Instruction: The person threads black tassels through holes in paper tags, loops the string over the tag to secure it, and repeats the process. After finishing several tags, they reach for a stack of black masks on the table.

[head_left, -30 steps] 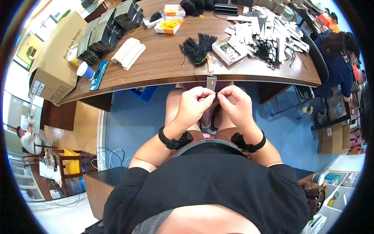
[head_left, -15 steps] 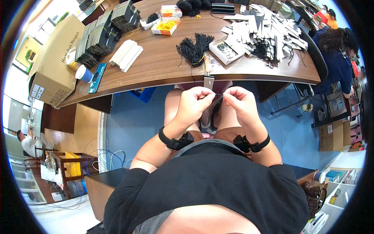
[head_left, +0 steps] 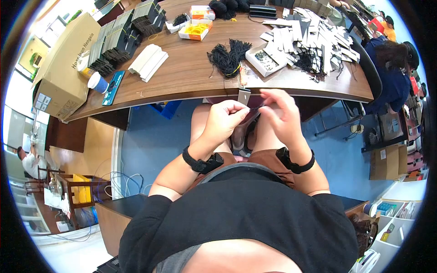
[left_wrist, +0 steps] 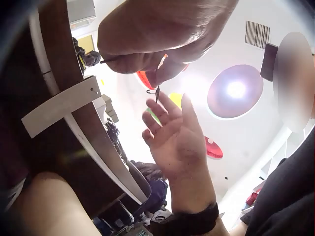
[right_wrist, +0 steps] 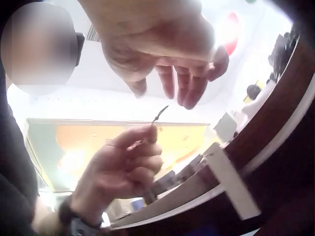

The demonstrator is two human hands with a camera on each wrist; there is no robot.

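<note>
A short dark cord (right_wrist: pixel 160 114) sticks up from the pinched thumb and fingertips of the left hand (right_wrist: pixel 129 164); in the left wrist view the cord (left_wrist: pixel 157 92) shows a small loop or knot below those fingertips. In the head view the left hand (head_left: pixel 224 120) is at the front edge of the table. The right hand (head_left: pixel 283 116) is close beside it, fingers spread and loosely bent; in the right wrist view the right hand (right_wrist: pixel 170 49) has a gap between its fingers and the cord. A grey tag (head_left: pixel 244 96) hangs over the table edge.
On the table (head_left: pixel 182 82) lie a black cord bundle (head_left: pixel 229 59), a white box of small parts (head_left: pixel 265 60), a heap of white strips (head_left: pixel 314 36), a yellow-filled box (head_left: pixel 195 30), white folded pieces (head_left: pixel 148 63) and a paper cup (head_left: pixel 97 83). A large carton (head_left: pixel 68 68) stands left.
The right hand's fingers have come off the dark cord and spread apart, moving slightly up and away. The left hand still pinches the cord. Earlier both hands pinched it between them.
</note>
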